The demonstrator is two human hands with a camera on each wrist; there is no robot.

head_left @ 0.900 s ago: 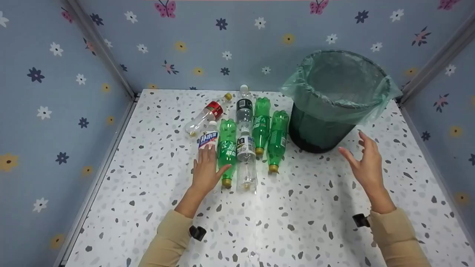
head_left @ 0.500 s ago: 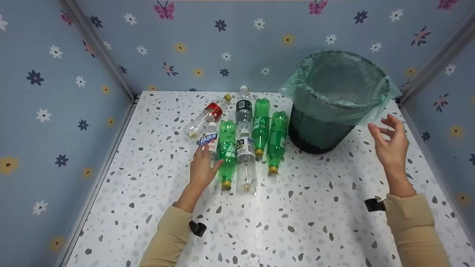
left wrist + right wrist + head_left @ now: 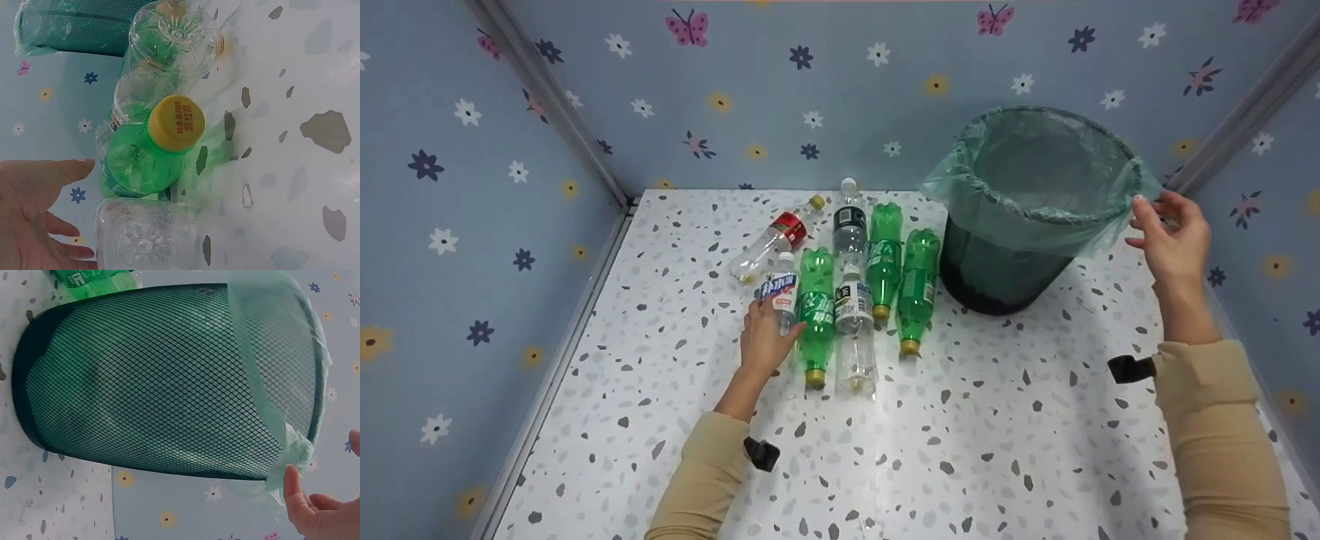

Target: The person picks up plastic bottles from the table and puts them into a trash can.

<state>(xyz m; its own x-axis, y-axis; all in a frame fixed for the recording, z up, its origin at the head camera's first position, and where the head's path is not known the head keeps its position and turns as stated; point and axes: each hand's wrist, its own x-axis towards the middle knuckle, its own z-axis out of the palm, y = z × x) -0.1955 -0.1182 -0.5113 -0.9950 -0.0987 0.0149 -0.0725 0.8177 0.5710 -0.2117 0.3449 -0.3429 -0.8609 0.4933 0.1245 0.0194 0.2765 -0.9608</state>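
My left hand (image 3: 766, 341) reaches over a clear bottle with a blue-and-white label (image 3: 781, 289); the fingertips lie along its left side and the thumb is spread away. In the left wrist view this bottle's clear base (image 3: 145, 242) faces the camera, close beside the fingers. Next to it lies a green bottle (image 3: 816, 315) with a yellow cap (image 3: 176, 124). My right hand (image 3: 1179, 236) is at the right rim of a black mesh trash bin (image 3: 997, 270). In the right wrist view its fingertip is right at the bunched edge of the green bin liner (image 3: 292, 447), other fingers loosely bent.
A clear bottle with a red label (image 3: 787, 227) lies at the back left. Two more clear bottles, one dark-labelled (image 3: 850, 225) and one white-labelled (image 3: 853, 304), lie end to end. Two green bottles (image 3: 885, 259) lie nearer the bin. A flowered wall (image 3: 810, 90) closes off the back.
My right hand has moved right and up, from in front of the bin to the liner's right edge. My left hand has shifted slightly left and bent its fingers over the blue-and-white-labelled bottle.
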